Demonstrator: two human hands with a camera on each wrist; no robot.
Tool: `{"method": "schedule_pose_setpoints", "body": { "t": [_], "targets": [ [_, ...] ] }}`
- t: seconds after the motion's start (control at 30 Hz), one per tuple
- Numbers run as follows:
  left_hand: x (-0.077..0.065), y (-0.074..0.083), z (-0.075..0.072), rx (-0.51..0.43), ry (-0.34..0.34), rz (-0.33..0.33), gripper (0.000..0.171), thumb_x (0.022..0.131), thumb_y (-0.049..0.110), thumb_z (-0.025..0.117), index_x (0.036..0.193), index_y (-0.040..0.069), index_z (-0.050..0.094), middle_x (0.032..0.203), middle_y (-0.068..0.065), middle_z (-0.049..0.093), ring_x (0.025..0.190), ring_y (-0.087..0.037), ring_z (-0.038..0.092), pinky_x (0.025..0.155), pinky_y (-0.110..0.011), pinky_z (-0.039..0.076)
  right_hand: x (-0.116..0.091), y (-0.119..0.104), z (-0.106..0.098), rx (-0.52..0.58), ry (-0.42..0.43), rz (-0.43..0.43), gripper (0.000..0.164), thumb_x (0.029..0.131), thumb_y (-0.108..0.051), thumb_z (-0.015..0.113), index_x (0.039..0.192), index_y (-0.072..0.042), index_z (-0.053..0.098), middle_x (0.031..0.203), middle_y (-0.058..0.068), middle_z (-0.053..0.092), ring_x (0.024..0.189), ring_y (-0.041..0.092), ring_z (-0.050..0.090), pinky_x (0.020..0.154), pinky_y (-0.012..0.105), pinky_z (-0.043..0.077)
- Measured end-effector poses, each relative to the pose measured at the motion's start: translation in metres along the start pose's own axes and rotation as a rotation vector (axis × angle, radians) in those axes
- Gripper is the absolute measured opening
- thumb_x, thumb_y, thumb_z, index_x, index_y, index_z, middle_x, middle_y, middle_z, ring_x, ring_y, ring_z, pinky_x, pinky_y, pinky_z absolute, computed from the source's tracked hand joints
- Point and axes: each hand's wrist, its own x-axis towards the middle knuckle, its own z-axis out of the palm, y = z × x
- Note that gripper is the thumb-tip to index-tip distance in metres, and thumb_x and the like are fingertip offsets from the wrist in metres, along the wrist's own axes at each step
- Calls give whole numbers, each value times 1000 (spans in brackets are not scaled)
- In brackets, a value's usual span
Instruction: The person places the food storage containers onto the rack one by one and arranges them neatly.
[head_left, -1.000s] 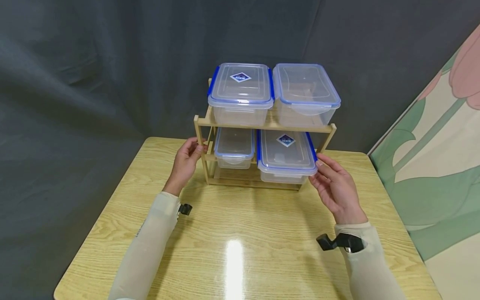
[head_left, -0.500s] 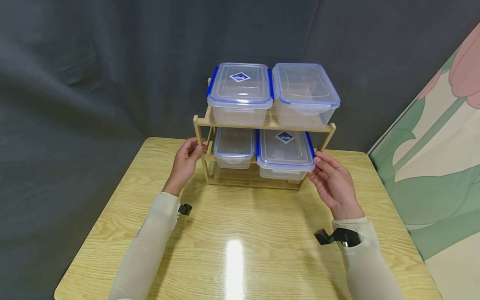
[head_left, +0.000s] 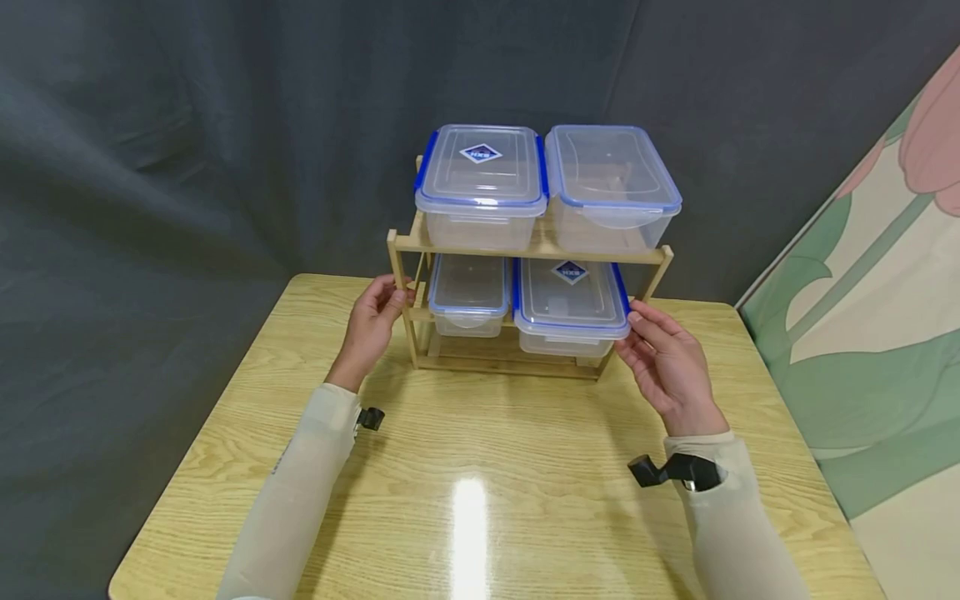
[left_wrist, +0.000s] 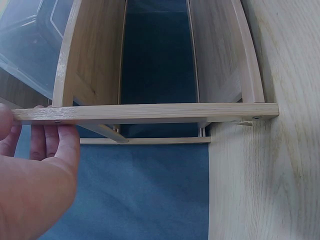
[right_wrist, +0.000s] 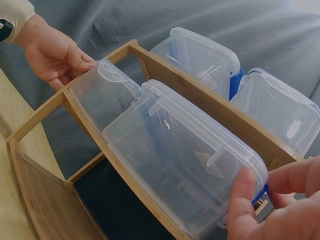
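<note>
A wooden shelf rack (head_left: 540, 243) stands at the back of the table. My left hand (head_left: 369, 327) grips its left front post; in the left wrist view the fingers (left_wrist: 66, 145) go behind that post (left_wrist: 150, 113). On the middle shelf, at the right, sits a clear food container (head_left: 572, 304) with blue side clips and a diamond label. The right hand (head_left: 671, 367) pinches its front right corner, the thumb (right_wrist: 243, 192) at the front and fingers round the side. Its front end juts past the shelf edge. Beside it sits a narrower lidded food container (head_left: 469, 287).
Two larger clear food containers, a left one (head_left: 480, 179) with blue clips and a right one (head_left: 611, 179), stand on the top shelf. Wooden slats form the bottom shelf (head_left: 480, 354). Behind the table (head_left: 420, 500) hangs a dark curtain (head_left: 225, 167); a floral panel (head_left: 862, 375) is at right.
The right hand and the middle-shelf container on the right have moved slightly back into the rack, mostly in the first half second. My left hand has kept its place on the post.
</note>
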Motion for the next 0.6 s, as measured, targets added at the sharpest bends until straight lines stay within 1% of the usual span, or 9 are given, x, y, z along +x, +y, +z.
{"method": "schedule_pose_setpoints", "body": {
  "t": [0.1, 0.27, 0.6],
  "targets": [
    [-1, 0, 0, 1, 2, 3, 35, 113, 20, 50, 142, 1, 57, 130, -28, 64, 119, -24, 63, 109, -46, 50, 0, 1, 0, 8, -4, -2, 24, 98, -3, 74, 121, -6, 77, 105, 8, 74, 86, 18, 70, 77, 27, 64],
    [0, 0, 0, -1, 10, 11, 35, 113, 19, 50, 141, 0, 58, 128, -28, 65, 117, -23, 63, 108, -44, 50, 2, 1, 2, 9, -9, -7, 24, 97, -3, 74, 121, -5, 77, 105, 9, 74, 86, 17, 71, 77, 27, 64],
    [1, -2, -1, -13, 6, 3, 35, 112, 19, 51, 141, 1, 59, 129, -28, 64, 120, -28, 63, 110, -48, 50, 11, 0, 3, 2, 13, 2, 23, 97, -4, 75, 120, -6, 76, 103, 9, 72, 86, 17, 68, 76, 26, 63]
  ]
}}
